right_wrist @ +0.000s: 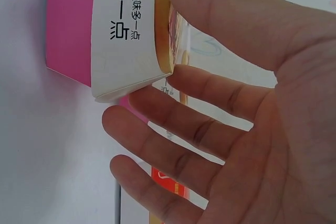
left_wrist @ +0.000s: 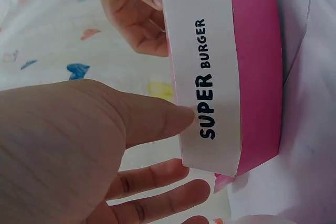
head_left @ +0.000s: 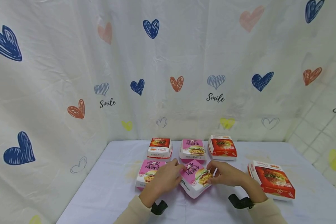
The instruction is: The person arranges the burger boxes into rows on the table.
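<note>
A pink-and-white burger box (head_left: 196,176) sits turned at an angle between the two hands near the table's middle. My left hand (head_left: 168,175) holds its left corner; in the left wrist view the thumb (left_wrist: 163,119) lies on the white side lettered SUPER BURGER, with the fingers around the corner. On the opposite corner is my right hand (head_left: 228,174), its thumb (right_wrist: 220,9) at the upper edge and its fingers spread past the corner in the right wrist view. A second pink burger box (head_left: 150,171) stands just left of the left hand, partly covered by it.
Behind stands a row: a red burger box (head_left: 160,147), another pink one (head_left: 193,149) and a red one (head_left: 222,147). Farther right, a larger-looking red box (head_left: 273,179) lies on the white-covered table (head_left: 100,193). A curtain with hearts (head_left: 168,62) hangs at the back.
</note>
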The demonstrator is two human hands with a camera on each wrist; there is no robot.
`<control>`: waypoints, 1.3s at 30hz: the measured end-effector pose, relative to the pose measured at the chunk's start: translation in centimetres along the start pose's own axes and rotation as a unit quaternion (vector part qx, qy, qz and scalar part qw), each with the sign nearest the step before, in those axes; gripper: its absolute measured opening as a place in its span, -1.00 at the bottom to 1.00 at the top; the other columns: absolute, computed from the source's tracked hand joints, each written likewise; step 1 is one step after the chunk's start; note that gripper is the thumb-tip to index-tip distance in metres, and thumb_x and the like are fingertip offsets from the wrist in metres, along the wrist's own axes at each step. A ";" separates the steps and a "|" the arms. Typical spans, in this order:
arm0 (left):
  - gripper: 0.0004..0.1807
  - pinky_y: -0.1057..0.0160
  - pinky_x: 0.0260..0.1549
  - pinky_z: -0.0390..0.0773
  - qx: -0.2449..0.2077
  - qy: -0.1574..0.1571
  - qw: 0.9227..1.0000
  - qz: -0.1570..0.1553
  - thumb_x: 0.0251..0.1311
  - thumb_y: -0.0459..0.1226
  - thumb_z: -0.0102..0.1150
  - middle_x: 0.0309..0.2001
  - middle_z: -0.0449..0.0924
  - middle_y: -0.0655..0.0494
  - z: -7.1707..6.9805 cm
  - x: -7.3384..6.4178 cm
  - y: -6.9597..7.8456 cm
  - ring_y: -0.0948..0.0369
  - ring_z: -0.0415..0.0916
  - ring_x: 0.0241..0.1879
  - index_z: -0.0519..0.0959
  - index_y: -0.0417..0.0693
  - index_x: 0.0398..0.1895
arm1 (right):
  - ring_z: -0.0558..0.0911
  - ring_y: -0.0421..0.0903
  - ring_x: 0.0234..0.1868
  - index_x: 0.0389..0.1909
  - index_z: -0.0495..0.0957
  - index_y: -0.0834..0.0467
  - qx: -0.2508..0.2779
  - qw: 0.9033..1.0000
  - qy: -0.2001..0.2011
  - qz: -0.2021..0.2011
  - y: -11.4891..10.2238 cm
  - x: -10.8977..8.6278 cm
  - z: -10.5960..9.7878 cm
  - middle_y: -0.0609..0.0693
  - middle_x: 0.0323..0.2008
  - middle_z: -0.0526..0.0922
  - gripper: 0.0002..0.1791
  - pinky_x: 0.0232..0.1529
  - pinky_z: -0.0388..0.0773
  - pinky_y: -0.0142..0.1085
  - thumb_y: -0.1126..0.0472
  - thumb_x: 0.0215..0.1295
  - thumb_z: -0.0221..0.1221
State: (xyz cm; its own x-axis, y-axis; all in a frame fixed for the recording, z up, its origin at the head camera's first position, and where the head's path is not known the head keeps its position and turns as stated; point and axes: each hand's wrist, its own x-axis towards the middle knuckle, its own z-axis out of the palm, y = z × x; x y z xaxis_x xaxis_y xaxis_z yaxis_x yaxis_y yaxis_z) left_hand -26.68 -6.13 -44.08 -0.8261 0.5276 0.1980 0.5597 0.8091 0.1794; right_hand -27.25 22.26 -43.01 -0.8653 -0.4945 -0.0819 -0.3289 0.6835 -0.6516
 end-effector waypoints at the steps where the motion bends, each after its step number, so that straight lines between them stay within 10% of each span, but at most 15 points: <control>1: -0.70 0.38 -0.35 0.43 -0.003 -0.004 1.000 -0.003 0.32 -0.05 0.33 -0.16 0.50 0.21 0.0 0.0 0.1 0.31 0.35 -0.30 0.66 0.26 0.09 | 0.58 -0.07 -0.16 0.08 0.50 0.16 0.000 1.000 0.000 0.002 0.0 0.0 0.0 -0.01 -0.15 0.63 -0.47 -0.22 0.60 -0.38 0.03 0.18 0.46; 16: -0.03 0.06 -0.03 0.64 -0.015 -0.059 0.997 -0.037 -0.07 0.53 0.22 0.12 0.44 0.14 -0.1 -0.1 0.7 0.20 0.44 -0.06 0.49 0.24 0.36 | 0.58 -0.04 -0.21 0.39 0.38 0.07 0.001 1.000 -0.013 -0.004 -0.1 -0.2 -0.1 0.02 -0.21 0.60 -0.25 -0.27 0.58 -0.31 0.00 0.22 0.44; 39: -0.02 0.06 0.08 0.64 -0.041 -0.086 0.995 -0.031 -0.03 0.48 0.25 0.28 0.40 0.15 -0.1 0.0 -0.1 0.22 0.47 0.03 0.39 0.32 0.47 | 0.57 -0.02 -0.21 0.37 0.40 0.10 0.003 0.999 -0.030 -0.015 -0.8 -0.4 -0.1 0.03 -0.22 0.59 -0.28 -0.29 0.57 -0.30 0.02 0.23 0.43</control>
State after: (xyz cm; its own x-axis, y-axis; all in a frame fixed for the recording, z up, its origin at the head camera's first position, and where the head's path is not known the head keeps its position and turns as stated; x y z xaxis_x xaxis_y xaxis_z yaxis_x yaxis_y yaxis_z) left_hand -26.73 -6.27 -44.02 -0.8547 0.5188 0.0177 0.5042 0.8215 0.2663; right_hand -26.69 21.98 -42.38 -0.8308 -0.5461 -0.1078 -0.3514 0.6648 -0.6592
